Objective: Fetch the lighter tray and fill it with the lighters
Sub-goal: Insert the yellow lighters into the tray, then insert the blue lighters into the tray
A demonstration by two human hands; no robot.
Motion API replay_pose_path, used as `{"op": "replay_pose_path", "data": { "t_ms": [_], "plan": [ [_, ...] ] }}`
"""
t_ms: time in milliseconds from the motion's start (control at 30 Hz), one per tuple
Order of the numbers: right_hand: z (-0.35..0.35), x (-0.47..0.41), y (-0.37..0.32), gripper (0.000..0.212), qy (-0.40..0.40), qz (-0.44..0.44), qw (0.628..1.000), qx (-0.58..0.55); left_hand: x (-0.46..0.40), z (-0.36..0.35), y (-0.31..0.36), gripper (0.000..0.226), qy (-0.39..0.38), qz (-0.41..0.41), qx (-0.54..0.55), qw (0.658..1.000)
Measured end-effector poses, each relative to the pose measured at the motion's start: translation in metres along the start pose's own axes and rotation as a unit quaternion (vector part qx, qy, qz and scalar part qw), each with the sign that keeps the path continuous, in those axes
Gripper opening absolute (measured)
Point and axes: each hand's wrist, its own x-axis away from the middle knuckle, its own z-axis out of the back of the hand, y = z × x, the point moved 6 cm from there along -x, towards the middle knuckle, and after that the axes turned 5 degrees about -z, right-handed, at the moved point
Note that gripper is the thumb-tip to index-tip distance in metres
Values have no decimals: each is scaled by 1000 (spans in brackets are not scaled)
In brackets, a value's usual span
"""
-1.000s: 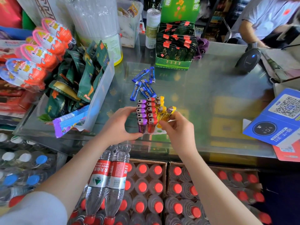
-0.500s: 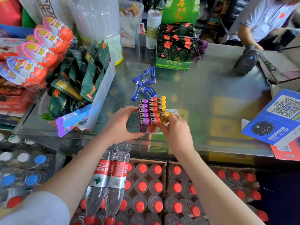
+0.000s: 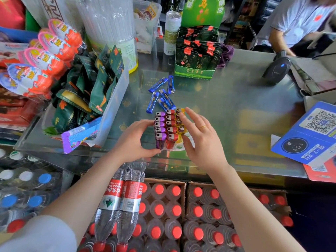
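The lighter tray (image 3: 179, 147) stands on the glass counter (image 3: 236, 106), its white base with round holes showing at the near right. Rows of purple lighters (image 3: 160, 127), red lighters (image 3: 170, 124) and yellow lighters (image 3: 180, 122) stand upright in it. My left hand (image 3: 135, 140) grips the tray's left side, fingers curled along the purple row and thumb at the near corner. With its fingers spread and relaxed, my right hand (image 3: 201, 135) hovers over the tray's right side and holds nothing. Several blue lighters (image 3: 161, 96) lie loose on the glass just behind the tray.
A clear bin of green snack packets (image 3: 94, 88) stands to the left, a green tea-packet box (image 3: 197, 57) at the back. A scanner (image 3: 277, 70) and a blue QR stand (image 3: 312, 131) are at the right. Another person sits at the far right. Water bottles (image 3: 163, 215) stand below the counter.
My right hand has set a yellow lighter into the tray's yellow row, let go of it and opened above the tray. My left hand kept its grip on the tray.
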Motion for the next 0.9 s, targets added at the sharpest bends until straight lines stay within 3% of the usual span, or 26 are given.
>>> {"op": "replay_pose_path", "data": {
  "t_ms": [133,300,500,600,733,900],
  "plan": [
    [-3,1,4,57,-2,-2,1000,-10,-1,-1,-2,73,-1,5,2,1000],
    [-3,3,10,68,-27,-40,987,-153,-1,1,0,72,5,1,-5,1000],
    [-9,-30,23,49,-18,-84,973,-215,3,9,4,68,7,-1,-34,999],
    [-23,-61,40,33,-6,-152,969,-195,10,16,-4,66,24,10,-35,999],
    [-52,-100,42,31,-77,-161,975,-134,18,17,-13,67,37,26,-21,999],
    [-69,-124,40,25,-97,-212,966,-114,19,19,-11,73,45,32,7,998]
  ]
}}
